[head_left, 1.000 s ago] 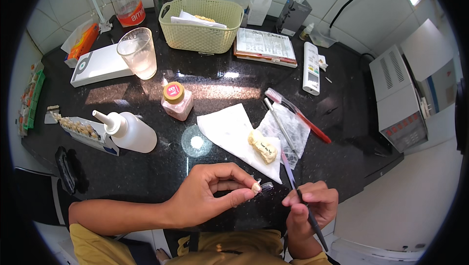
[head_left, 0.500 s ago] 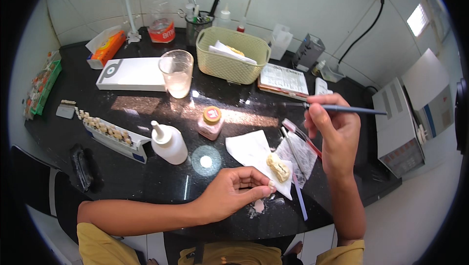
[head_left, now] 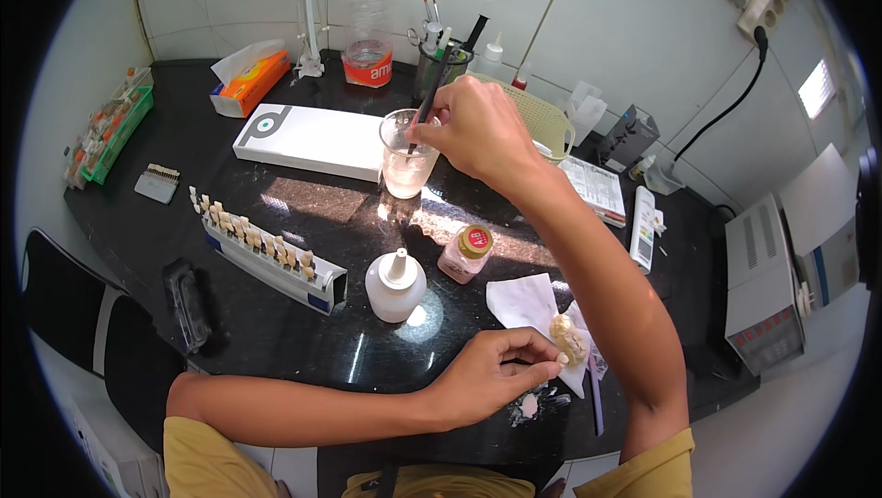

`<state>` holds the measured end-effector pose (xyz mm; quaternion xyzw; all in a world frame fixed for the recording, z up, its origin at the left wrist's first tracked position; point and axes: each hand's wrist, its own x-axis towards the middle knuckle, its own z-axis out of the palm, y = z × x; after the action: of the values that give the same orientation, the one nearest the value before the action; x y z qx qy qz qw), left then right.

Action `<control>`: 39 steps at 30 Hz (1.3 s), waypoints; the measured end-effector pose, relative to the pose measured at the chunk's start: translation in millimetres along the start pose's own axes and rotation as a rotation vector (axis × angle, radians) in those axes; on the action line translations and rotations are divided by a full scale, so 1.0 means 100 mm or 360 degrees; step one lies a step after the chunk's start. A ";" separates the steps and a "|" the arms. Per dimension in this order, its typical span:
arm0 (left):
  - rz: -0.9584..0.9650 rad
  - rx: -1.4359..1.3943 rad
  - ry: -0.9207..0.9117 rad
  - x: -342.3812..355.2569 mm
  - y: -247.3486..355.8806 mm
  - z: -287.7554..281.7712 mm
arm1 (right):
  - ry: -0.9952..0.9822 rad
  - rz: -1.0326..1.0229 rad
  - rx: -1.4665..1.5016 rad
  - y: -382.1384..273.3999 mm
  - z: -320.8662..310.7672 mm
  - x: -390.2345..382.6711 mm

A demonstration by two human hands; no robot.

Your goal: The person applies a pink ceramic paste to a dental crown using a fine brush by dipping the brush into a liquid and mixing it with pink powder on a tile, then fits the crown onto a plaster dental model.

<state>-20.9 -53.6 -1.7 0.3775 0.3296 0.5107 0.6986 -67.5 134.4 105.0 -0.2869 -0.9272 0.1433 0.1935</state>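
Observation:
My right hand point(head_left: 482, 126) grips a slim dark-handled brush point(head_left: 440, 83). It points down into a clear cup point(head_left: 409, 178) of cloudy liquid, where its lower end is blurred by the cup. Near the front edge, my left hand point(head_left: 491, 383) pinches a small off-white, tooth-like piece point(head_left: 562, 359) between thumb and fingertips. Just beyond those fingertips a cream-coloured dental cast point(head_left: 568, 340) lies on white tissue point(head_left: 519, 299). Pinkish-white powder point(head_left: 529, 406) is scattered below. A purple-handled tool point(head_left: 596, 401) lies beside the tissue, partly hidden by my right forearm.
A white nozzle bottle point(head_left: 396, 291) and a pink-filled jar point(head_left: 464, 257) stand mid-table. Left of them is a rack of sample teeth point(head_left: 262, 254). A white box point(head_left: 308, 141) touches the cup's side; behind my right hand sits a green basket point(head_left: 542, 117). A grey machine point(head_left: 767, 268) stands right.
My right hand has carried the brush left and away from me, into the cup. My left hand still pinches the small piece. The view has shifted, moving the table things rightward in the picture.

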 end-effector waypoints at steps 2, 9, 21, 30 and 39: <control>-0.0013 -0.0018 -0.0014 0.00 0.02 0.03 | 0.0139 -0.0046 0.0055 0.02 -0.03 -0.04; -0.0090 -0.0034 0.0107 0.01 0.08 -0.04 | 0.0664 -0.0030 0.0632 -0.01 -0.69 -0.99; -0.0249 -0.0114 0.0169 0.04 0.18 -0.02 | 0.0713 0.0646 0.0377 0.86 -0.56 -2.91; -0.0303 -0.0257 0.0181 0.05 0.16 -0.02 | 0.0702 0.0563 0.0164 0.98 -0.39 -2.86; -0.0349 -0.0300 0.0162 0.06 0.20 -0.03 | 0.0689 0.0414 0.0027 1.00 -0.48 -2.89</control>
<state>-30.6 -43.1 13.8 0.2455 0.3545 0.4785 0.7649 221.1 50.9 29.4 -0.4261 -0.8183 0.1099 0.3699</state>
